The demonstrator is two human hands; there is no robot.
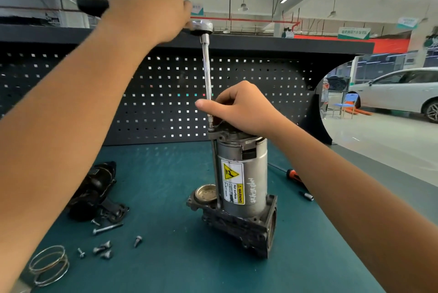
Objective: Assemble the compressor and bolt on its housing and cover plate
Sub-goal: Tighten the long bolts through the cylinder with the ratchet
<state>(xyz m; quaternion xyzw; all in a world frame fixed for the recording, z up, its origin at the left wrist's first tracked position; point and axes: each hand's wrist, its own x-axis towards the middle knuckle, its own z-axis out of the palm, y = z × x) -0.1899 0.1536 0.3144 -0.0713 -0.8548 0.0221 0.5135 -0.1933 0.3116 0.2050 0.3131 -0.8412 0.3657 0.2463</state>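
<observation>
The compressor (241,186) stands upright on the green mat, a silver motor cylinder with a yellow warning label on a dark cast base. My left hand (147,8) grips the black handle of a ratchet wrench (201,27) raised high. Its long chrome extension (207,79) runs straight down to a bolt at the left edge of the compressor's top. My right hand (241,107) rests on top of the compressor, fingers curled beside the lower part of the extension, thumb pointing left.
A dark housing part (94,193) lies at left on the mat. Several loose bolts (104,247) and wire rings (49,264) lie front left. An orange-handled screwdriver (292,175) and a socket bit (307,196) lie right of the compressor. A black pegboard (166,93) backs the bench.
</observation>
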